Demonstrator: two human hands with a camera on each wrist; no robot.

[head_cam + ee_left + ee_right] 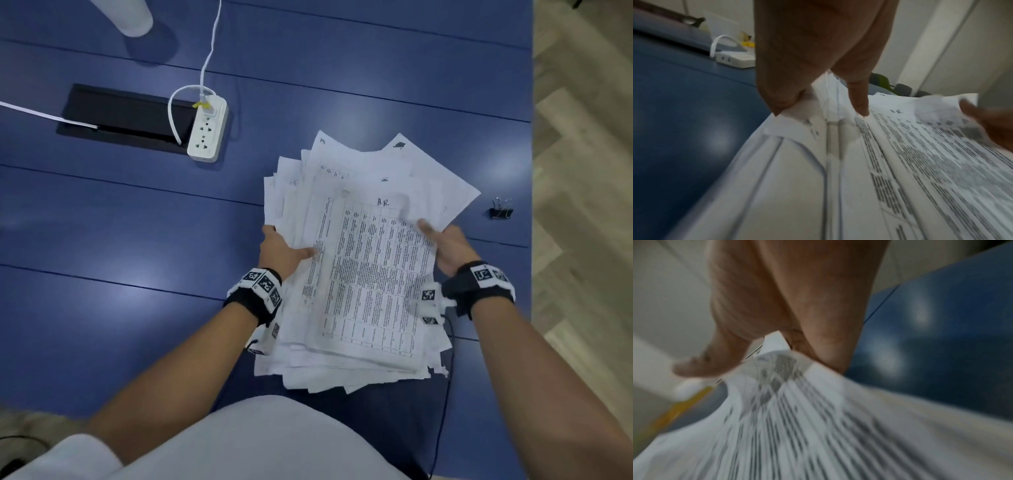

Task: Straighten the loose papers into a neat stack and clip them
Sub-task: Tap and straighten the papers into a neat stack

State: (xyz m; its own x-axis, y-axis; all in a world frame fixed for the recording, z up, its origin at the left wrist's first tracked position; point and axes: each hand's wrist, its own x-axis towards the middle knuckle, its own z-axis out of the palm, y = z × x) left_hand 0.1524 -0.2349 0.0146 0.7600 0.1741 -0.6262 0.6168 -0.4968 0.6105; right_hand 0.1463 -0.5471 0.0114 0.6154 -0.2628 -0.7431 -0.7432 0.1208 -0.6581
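A thick, uneven pile of printed papers point(363, 260) is held between both hands over the blue table point(137, 219), its sheets fanned out at the far end. My left hand point(281, 250) grips the pile's left edge, thumb on top and fingers underneath. My right hand point(445, 246) grips the right edge the same way. In the left wrist view the left hand point(818, 65) pinches the papers point(879, 178), with its thumb on the top sheet. The blurred right wrist view shows the right hand point(777, 321) holding the papers point(797, 418). A black binder clip point(501, 209) lies on the table right of the pile.
A white power strip point(207, 132) with a plugged white cable sits at the back left beside a black cable hatch point(120, 116). A white cup point(132, 17) stands at the far left. The table's right edge point(531, 171) runs just past the clip, with wooden floor beyond.
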